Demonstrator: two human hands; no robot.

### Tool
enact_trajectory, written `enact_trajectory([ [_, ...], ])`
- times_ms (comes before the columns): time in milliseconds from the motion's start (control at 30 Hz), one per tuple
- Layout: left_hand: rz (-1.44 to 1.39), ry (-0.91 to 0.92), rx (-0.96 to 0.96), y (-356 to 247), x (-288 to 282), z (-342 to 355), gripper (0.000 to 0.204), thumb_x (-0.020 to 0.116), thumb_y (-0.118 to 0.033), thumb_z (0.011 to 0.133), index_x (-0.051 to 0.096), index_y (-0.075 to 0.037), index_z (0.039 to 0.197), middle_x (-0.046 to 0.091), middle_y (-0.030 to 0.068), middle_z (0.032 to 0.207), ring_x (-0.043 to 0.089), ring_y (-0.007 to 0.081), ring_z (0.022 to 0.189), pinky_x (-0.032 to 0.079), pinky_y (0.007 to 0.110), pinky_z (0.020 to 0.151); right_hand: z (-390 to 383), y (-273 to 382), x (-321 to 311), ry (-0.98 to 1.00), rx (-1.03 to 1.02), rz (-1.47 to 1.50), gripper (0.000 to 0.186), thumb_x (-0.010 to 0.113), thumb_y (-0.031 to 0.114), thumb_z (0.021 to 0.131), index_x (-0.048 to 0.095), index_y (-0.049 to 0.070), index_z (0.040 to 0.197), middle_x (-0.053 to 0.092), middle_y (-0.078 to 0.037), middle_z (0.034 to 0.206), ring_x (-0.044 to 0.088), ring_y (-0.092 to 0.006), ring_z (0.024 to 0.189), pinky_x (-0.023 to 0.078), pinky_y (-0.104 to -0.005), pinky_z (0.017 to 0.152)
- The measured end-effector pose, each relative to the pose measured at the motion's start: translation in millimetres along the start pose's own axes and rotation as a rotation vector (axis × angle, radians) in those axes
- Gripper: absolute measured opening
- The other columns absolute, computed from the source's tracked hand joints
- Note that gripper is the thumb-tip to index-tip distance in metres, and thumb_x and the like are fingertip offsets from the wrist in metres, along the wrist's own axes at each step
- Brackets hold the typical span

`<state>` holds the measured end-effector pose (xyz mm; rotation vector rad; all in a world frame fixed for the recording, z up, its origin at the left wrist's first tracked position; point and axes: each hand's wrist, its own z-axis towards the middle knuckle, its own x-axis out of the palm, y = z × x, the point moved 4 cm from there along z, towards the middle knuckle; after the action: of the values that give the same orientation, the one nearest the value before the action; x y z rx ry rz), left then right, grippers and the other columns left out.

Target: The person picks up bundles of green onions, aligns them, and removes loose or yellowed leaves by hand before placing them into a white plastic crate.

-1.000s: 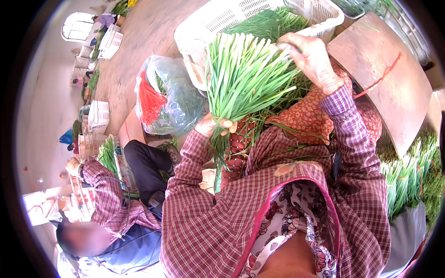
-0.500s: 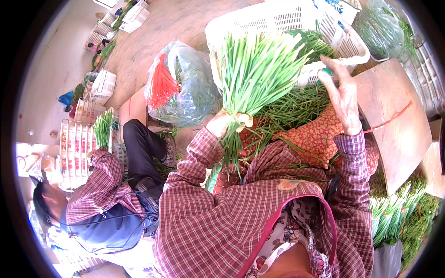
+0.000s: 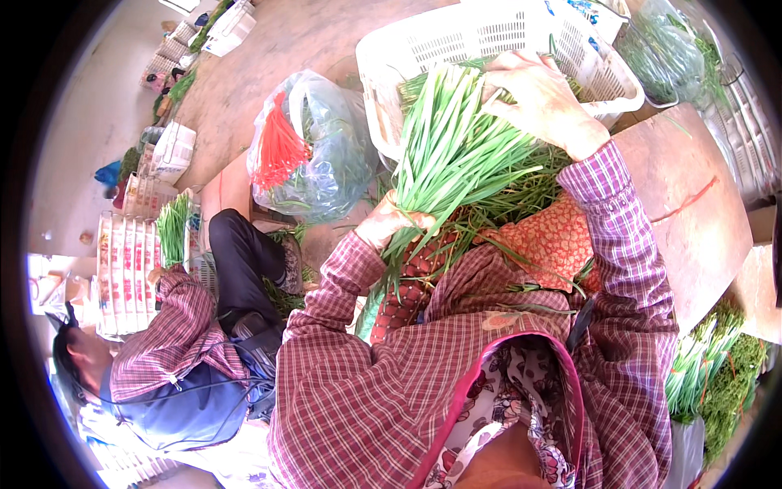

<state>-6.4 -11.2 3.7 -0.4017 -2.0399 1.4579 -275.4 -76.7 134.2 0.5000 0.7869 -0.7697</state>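
Note:
My left hand (image 3: 393,222) is closed round the lower part of a loose bunch of garlic chives (image 3: 456,159), its pale ends fanned upward. Below the hand hang the darker leaf tips. My right hand (image 3: 542,98) reaches over the upper right of the bunch, thumb and fingers bent round some of the pale ends; the exact grip is partly hidden. Behind the bunch stands a white slatted plastic basket (image 3: 623,94) with greens inside. More loose green stalks (image 3: 521,183) lie under the bunch, near an orange patterned cloth (image 3: 546,244) by my lap.
A clear plastic bag (image 3: 338,155) with red ties (image 3: 278,147) on it stands left of the bunch. A curved board (image 3: 692,204) lies at my right, beside tied bundles of greens (image 3: 696,367). Close on my left sits another person (image 3: 183,391); white crates (image 3: 126,273) stand beyond.
My right hand has moved left from its raised, open pose onto the pale ends of the chives. The bunch now looks flatter and leans more to the right.

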Motion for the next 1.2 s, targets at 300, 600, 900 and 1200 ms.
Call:
enact_trajectory([
  [300, 0.035, 0.020, -0.016, -3, -2, -8, 0.060, 0.075, -0.017, 0.074, 0.054, -0.002, 0.128, 0.068, 0.0101, 0.094, 0.067, 0.0200, 0.077, 0.052, 0.034, 0.070, -12, -17, 10, 0.025, 0.110, 0.129, 0.013, 0.059, 0.021, 0.091, 0.059, 0.008, 0.096, 0.058, -0.011, 0.066, 0.061, -0.0304, 0.063, 0.051, -0.0401, 0.063],
  [600, 0.039, -0.019, -0.084, 15, -33, -19, 0.066, 0.078, -0.016, 0.071, 0.051, -0.001, 0.130, 0.066, 0.0158, 0.104, 0.068, 0.0280, 0.084, 0.056, 0.038, 0.074, -38, -44, -11, 0.046, 0.270, 0.012, 0.027, 0.057, 0.038, 0.093, 0.065, 0.014, 0.105, 0.069, -0.008, 0.102, 0.065, -0.0267, 0.096, 0.050, -0.0426, 0.085],
  [900, 0.057, 0.065, -0.073, 5, -24, -12, 0.071, 0.083, -0.027, 0.070, 0.052, -0.001, 0.129, 0.067, 0.0164, 0.104, 0.068, 0.0273, 0.083, 0.056, 0.036, 0.071, -24, -4, 23, 0.124, 0.067, 0.359, 0.017, 0.066, 0.021, 0.087, 0.065, 0.004, 0.090, 0.066, -0.015, 0.082, 0.065, -0.0322, 0.078, 0.051, -0.0385, 0.072],
  [1200, 0.062, 0.038, -0.051, 22, -54, -18, 0.051, 0.078, -0.021, 0.074, 0.059, -0.001, 0.117, 0.068, 0.0128, 0.086, 0.067, 0.0225, 0.074, 0.053, 0.033, 0.064, -101, -117, -35, 0.211, 0.532, -0.455, 0.026, 0.062, 0.031, 0.090, 0.067, 0.008, 0.101, 0.069, -0.016, 0.085, 0.068, -0.0344, 0.080, 0.054, -0.0450, 0.071],
])
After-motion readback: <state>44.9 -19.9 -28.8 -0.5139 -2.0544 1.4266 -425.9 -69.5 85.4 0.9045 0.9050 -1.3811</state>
